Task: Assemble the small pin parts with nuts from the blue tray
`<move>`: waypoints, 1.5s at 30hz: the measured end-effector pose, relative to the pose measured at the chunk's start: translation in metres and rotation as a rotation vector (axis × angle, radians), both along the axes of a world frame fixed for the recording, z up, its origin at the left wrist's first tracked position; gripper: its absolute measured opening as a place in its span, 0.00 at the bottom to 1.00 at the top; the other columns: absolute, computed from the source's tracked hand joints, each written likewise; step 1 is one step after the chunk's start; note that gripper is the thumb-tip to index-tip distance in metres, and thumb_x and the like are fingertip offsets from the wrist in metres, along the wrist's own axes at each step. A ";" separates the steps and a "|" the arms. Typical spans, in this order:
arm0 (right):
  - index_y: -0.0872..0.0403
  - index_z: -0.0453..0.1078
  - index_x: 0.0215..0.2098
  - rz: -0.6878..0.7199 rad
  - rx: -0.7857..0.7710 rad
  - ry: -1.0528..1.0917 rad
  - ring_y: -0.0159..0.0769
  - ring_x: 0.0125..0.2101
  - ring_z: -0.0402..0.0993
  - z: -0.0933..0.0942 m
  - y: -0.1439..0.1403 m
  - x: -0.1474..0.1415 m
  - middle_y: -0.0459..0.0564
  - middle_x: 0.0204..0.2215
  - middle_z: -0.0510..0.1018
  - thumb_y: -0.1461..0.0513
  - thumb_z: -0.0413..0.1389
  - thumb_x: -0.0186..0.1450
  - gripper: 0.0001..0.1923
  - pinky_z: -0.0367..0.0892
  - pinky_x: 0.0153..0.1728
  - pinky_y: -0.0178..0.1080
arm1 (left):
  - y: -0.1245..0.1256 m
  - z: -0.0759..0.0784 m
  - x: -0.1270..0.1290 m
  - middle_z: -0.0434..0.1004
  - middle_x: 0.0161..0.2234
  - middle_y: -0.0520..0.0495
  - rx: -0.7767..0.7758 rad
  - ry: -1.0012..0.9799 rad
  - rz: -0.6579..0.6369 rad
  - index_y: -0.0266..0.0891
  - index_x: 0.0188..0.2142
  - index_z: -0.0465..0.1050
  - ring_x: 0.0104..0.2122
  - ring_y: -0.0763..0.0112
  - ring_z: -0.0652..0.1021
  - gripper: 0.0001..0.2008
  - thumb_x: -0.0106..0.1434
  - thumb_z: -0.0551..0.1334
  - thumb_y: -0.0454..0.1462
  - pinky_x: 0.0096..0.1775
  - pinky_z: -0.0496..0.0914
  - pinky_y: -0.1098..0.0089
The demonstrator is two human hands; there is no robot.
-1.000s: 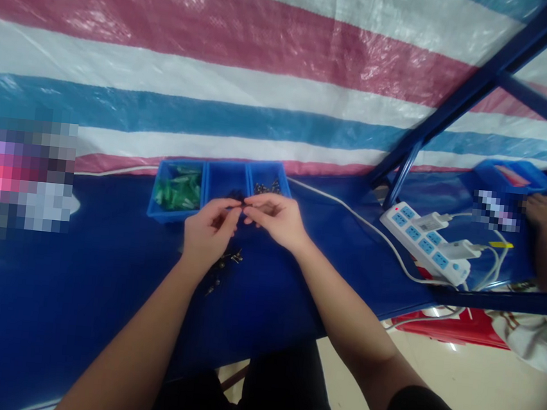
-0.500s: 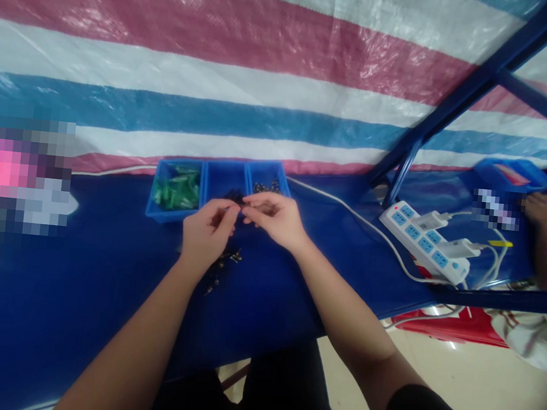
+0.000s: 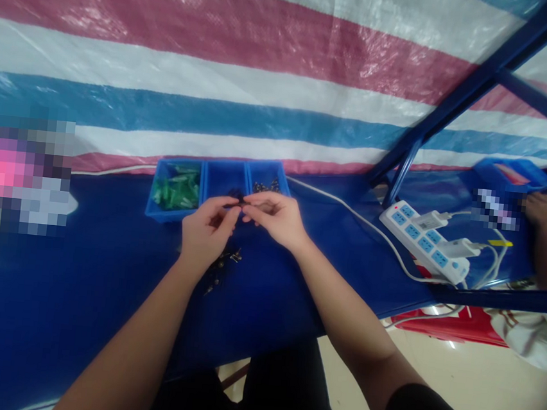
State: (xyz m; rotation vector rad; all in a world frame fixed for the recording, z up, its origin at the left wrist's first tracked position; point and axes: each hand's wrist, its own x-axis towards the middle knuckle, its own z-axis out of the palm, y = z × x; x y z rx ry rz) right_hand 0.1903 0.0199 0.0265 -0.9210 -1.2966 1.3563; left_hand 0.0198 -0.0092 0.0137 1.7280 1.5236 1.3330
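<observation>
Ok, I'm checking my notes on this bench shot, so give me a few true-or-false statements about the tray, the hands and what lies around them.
1. The left hand and right hand meet fingertip to fingertip over a tiny dark part. True.
2. The green pieces fill the right compartment of the blue tray. False: they lie in the left compartment.
3. Small dark parts lie loose on the blue table below the left hand. True.
4. The white power strip has nothing plugged in. False: white plugs sit in it.
5. Another person's hand shows at the far right. True.
</observation>
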 end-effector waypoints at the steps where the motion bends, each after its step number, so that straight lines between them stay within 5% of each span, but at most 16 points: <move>1: 0.54 0.79 0.38 0.002 0.001 -0.001 0.31 0.28 0.81 0.001 0.000 0.000 0.46 0.29 0.82 0.54 0.71 0.56 0.16 0.72 0.26 0.32 | 0.000 0.000 0.000 0.76 0.23 0.54 0.003 0.009 0.005 0.42 0.45 0.79 0.21 0.77 0.77 0.11 0.65 0.65 0.43 0.27 0.70 0.76; 26: 0.53 0.80 0.38 0.006 0.021 0.035 0.30 0.28 0.81 0.000 -0.001 0.001 0.45 0.30 0.82 0.57 0.71 0.55 0.14 0.76 0.30 0.34 | 0.000 -0.004 -0.001 0.76 0.24 0.53 0.029 0.002 -0.022 0.41 0.37 0.79 0.22 0.76 0.76 0.09 0.67 0.63 0.43 0.27 0.70 0.75; 33: 0.54 0.80 0.38 0.010 0.000 0.016 0.31 0.29 0.81 0.000 -0.001 0.001 0.46 0.30 0.82 0.57 0.71 0.56 0.14 0.76 0.32 0.35 | 0.000 0.001 0.000 0.77 0.24 0.54 0.006 -0.022 -0.007 0.42 0.46 0.78 0.21 0.77 0.77 0.12 0.66 0.65 0.42 0.27 0.70 0.76; 45: 0.53 0.81 0.39 0.017 0.063 0.009 0.28 0.27 0.77 -0.001 -0.001 0.002 0.46 0.31 0.82 0.57 0.71 0.56 0.14 0.74 0.29 0.34 | 0.002 -0.005 -0.002 0.76 0.23 0.55 0.006 0.036 -0.043 0.42 0.44 0.78 0.21 0.78 0.76 0.09 0.68 0.63 0.41 0.29 0.70 0.76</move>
